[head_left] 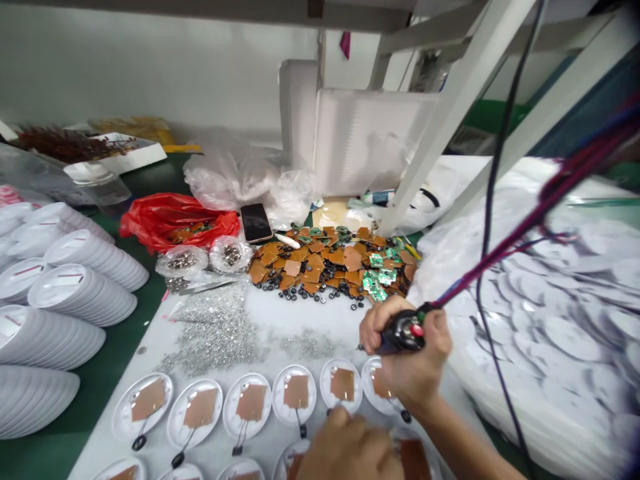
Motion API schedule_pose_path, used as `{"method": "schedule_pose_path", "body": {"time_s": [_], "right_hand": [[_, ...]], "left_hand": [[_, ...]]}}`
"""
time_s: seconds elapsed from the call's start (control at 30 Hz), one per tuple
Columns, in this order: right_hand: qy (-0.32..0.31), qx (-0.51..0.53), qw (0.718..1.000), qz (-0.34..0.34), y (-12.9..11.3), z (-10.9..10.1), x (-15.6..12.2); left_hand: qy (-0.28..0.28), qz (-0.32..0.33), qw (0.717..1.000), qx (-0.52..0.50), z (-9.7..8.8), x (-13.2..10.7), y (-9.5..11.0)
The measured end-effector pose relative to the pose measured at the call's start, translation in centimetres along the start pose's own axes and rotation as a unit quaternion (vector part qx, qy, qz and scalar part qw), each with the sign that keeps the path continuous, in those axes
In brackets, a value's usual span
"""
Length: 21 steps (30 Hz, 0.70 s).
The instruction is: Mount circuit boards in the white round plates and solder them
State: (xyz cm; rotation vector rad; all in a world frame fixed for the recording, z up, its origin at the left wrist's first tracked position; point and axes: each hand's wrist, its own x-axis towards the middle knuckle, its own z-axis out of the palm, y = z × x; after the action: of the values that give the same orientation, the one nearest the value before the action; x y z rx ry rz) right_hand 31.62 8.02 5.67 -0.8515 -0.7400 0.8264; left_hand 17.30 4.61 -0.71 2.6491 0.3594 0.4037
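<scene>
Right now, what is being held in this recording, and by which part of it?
The right hand holds a black corded handheld tool, fingers wrapped around its body. Whether the left hand holds anything cannot be told.

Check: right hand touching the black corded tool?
Touching. The head view shows the right hand wrapped around the black corded tool, gripping its body with no gap.
</scene>
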Motion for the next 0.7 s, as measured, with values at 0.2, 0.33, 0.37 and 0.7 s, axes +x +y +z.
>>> {"method": "schedule_pose_path", "body": {"time_s": [0.2, 0.33, 0.37, 0.7], "right_hand": [[-0.039, 0.013, 0.999, 0.026, -4.5, 0.6, -1.4], [-0.040, 0.024, 0.998, 0.037, -5.5, 0.7, -1.9], [-0.038, 0.023, 0.998, 0.040, -5.6, 0.7, -2.0], [-0.029, 0.057, 0.995, 0.079, -7.0, 0.3, -1.5]], "left_hand": [[0.064, -0.180, 0.979, -0.073, -5.4, 2.9, -3.6], [0.039, -0.163, 0.975, -0.143, -6.3, 3.9, -4.4], [0.039, -0.157, 0.976, -0.147, -6.1, 4.1, -4.4], [0.027, -0.015, 0.996, -0.082, -3.6, 3.1, -4.4]]}}
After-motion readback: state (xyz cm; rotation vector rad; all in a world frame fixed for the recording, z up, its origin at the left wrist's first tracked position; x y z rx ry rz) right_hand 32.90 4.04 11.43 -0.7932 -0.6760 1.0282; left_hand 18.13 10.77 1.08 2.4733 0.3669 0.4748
